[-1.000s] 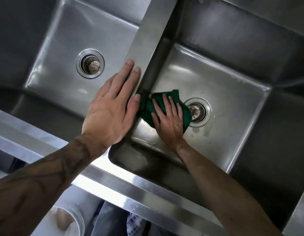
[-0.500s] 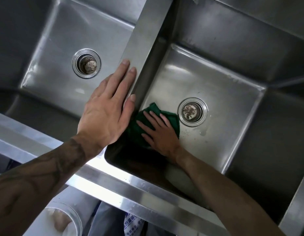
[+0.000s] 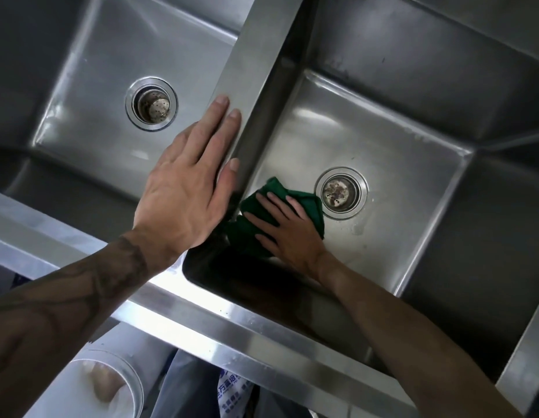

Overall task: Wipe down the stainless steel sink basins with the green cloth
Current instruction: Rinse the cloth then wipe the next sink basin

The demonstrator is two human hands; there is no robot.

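Observation:
A green cloth (image 3: 310,203) lies on the floor of the right sink basin (image 3: 397,164), near its left wall and just left of the drain (image 3: 341,193). My right hand (image 3: 289,233) presses flat on the cloth with spread, straight fingers. My left hand (image 3: 186,188) rests flat on the steel divider (image 3: 262,55) between the two basins, fingers straight. The left basin (image 3: 96,95) has its own round drain (image 3: 151,104). Part of the cloth is hidden under my right hand.
The sink's front rim (image 3: 232,330) runs across the lower part of the view. Below it stand a white round container (image 3: 90,384) and a printed bag (image 3: 232,396). A few water drops (image 3: 357,229) sit right of the right basin's drain.
My right hand slid the cloth from beside the drain toward the basin's near left corner, then slightly back to the right. My left hand stayed on the divider.

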